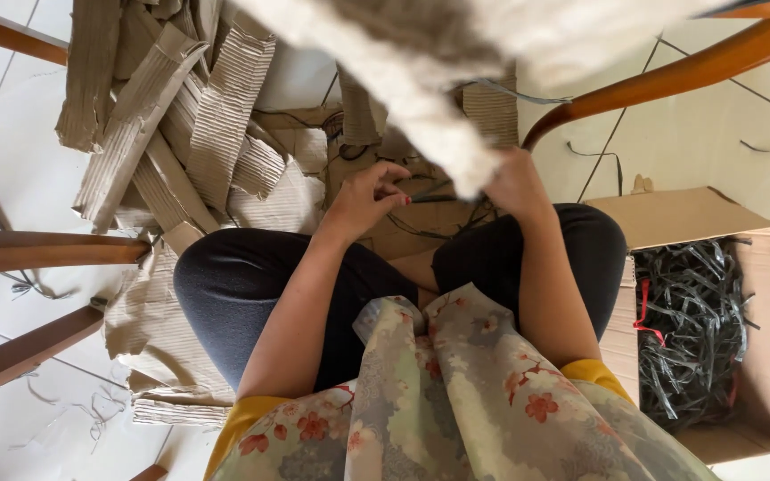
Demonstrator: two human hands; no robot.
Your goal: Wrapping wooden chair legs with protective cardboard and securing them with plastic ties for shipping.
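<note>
Left hand [363, 198] fingertips pinching dark strip [428, 198] lying crosswise toward right hand [514, 183], nearer yet hidden behind blurred cardboard [438, 116]: grip untellable.

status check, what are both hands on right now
Left hand pinching a thin dark strip. Right hand gripping the woven piece, which hides its fingers. Corrugated cardboard scraps piled ahead; box of dark strips at right.

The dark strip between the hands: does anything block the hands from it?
Nothing visible does. The left hand pinches the dark strip directly; the right hand sits at its other end, partly hidden by the pale woven piece overhead.
</note>
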